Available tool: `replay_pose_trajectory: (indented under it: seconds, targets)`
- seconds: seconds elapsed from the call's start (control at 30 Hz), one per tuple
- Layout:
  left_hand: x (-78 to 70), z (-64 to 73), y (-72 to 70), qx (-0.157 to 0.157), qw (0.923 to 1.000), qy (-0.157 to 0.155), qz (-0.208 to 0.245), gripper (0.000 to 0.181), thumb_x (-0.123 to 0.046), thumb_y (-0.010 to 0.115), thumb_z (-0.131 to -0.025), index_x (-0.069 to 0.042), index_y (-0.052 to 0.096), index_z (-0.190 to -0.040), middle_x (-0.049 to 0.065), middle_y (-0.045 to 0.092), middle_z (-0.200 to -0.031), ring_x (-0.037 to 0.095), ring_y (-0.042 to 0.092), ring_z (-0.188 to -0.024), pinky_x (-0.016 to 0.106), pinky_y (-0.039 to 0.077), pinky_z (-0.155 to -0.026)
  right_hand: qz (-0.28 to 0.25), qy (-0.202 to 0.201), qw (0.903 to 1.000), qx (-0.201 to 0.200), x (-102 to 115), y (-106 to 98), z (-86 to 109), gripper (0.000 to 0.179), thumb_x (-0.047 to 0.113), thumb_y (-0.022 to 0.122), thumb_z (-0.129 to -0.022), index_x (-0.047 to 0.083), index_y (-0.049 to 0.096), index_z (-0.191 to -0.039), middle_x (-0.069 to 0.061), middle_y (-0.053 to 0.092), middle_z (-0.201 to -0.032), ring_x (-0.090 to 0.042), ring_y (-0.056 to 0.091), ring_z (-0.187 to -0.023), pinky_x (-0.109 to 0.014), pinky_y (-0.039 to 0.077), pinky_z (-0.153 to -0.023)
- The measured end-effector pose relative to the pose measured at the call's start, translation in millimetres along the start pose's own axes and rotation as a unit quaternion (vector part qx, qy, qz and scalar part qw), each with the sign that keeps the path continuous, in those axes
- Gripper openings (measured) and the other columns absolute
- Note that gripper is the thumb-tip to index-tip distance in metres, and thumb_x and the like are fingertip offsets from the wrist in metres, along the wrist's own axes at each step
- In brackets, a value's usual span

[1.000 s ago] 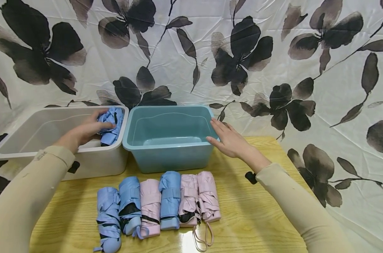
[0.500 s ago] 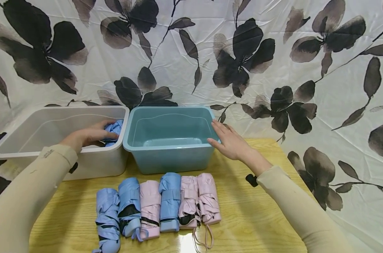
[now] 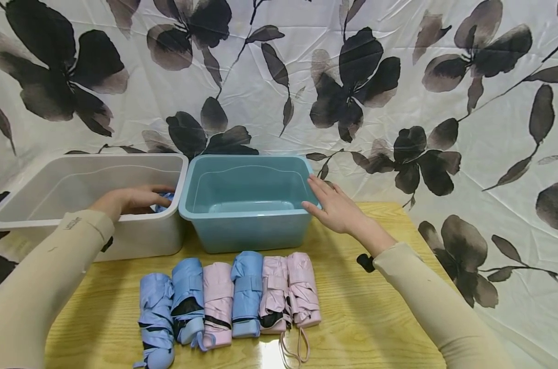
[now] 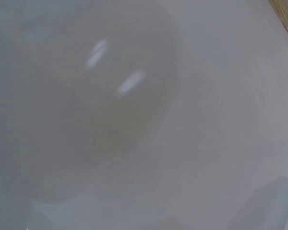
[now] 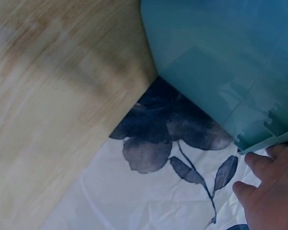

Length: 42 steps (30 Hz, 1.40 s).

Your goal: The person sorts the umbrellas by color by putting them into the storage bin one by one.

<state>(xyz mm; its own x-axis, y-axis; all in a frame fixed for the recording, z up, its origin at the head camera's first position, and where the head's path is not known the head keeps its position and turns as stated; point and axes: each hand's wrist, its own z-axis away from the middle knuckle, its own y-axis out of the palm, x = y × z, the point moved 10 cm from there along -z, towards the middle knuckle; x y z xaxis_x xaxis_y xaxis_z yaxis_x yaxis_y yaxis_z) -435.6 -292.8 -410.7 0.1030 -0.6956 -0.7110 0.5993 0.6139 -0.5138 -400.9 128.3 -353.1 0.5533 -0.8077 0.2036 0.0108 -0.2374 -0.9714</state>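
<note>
My left hand (image 3: 133, 199) reaches down into the white bin (image 3: 142, 241) on the left, near its right end wall. Between its thumb and fingers shows a small patch of a blue folded umbrella (image 3: 162, 201); the bin wall and the hand hide the rest of it. My right hand (image 3: 336, 207) rests with straight fingers on the right rim of the teal bin (image 3: 251, 233). In the right wrist view, the fingertips (image 5: 257, 160) touch that rim. The left wrist view shows only a blurred pale surface, with no hand in it.
Several folded umbrellas stand in a row before the bins: blue ones (image 3: 156, 312) and pink ones (image 3: 219, 297). A pink cord loop (image 3: 294, 353) lies at the row's right end. The wooden table (image 3: 366, 297) meets a floral cloth (image 3: 279, 77) behind. Both bins stand side by side.
My left hand has lowered the blue umbrella deeper into the white bin, slightly to the right, so that less of it shows. The right hand has stayed on the teal rim.
</note>
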Motion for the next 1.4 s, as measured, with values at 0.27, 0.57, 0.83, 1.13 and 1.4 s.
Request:
replay_pose_trajectory:
  seconds: [0.27, 0.57, 0.83, 1.13, 1.4]
  targets:
    - [-8.5, 15.4, -2.0, -0.018, 0.9988, -0.014, -0.043, 0.075, -0.028, 0.053, -0.106, 0.005, 0.015, -0.162, 0.04, 0.021, -0.158, 0.06, 0.04, -0.137, 0.062, 0.045, -0.109, 0.007, -0.003, 1.0, -0.004, 0.5, 1.5, -1.5, 0.075, 0.051, 0.039, -0.111, 0.002, 0.019, -0.165, -0.01, 0.012, -0.174, -0.027, 0.016, -0.159, -0.054, 0.01, -0.128]
    - [-30.5, 40.7, -13.2, -0.104, 0.9882, 0.042, -0.104, 0.07, -0.031, 0.06, -0.106, 0.007, 0.031, -0.158, 0.038, 0.031, -0.157, 0.053, 0.051, -0.131, 0.059, 0.052, -0.101, 0.003, -0.005, 1.0, -0.004, 0.6, 4.1, -0.2, 0.076, 0.052, 0.039, -0.11, 0.003, 0.019, -0.165, -0.011, 0.013, -0.174, -0.029, 0.017, -0.159, -0.055, 0.009, -0.128]
    - [-58.1, 85.9, -10.2, -0.205, 0.9688, 0.105, -0.092, 0.065, -0.033, 0.056, -0.108, 0.001, 0.036, -0.158, 0.03, 0.038, -0.159, 0.043, 0.064, -0.117, 0.049, 0.056, -0.094, -0.001, -0.002, 1.0, -0.007, -0.5, 2.9, 0.5, 0.076, 0.053, 0.038, -0.111, 0.005, 0.018, -0.166, -0.009, 0.012, -0.175, -0.029, 0.017, -0.159, -0.055, 0.009, -0.128]
    - [-70.7, 146.5, 13.1, -0.331, 0.9254, 0.175, -0.056, 0.058, -0.026, 0.06, -0.107, -0.004, 0.042, -0.157, 0.027, 0.046, -0.151, 0.04, 0.058, -0.12, 0.009, 0.047, -0.077, 0.003, -0.004, 1.0, -0.007, 1.9, 1.9, 1.6, 0.077, 0.053, 0.038, -0.111, 0.005, 0.017, -0.166, -0.009, 0.011, -0.175, -0.029, 0.017, -0.159, -0.055, 0.01, -0.128]
    - [-65.9, 183.4, 44.8, -0.404, 0.886, 0.225, -0.031, 0.052, -0.013, 0.065, -0.103, 0.0, 0.05, -0.151, 0.018, 0.05, -0.137, -0.013, 0.052, -0.1, 0.003, 0.042, -0.081, -0.006, -0.004, 0.9999, -0.012, 2.6, 0.7, 1.2, 0.075, 0.051, 0.039, -0.111, 0.003, 0.018, -0.166, -0.009, 0.012, -0.174, -0.028, 0.015, -0.16, -0.054, 0.009, -0.128]
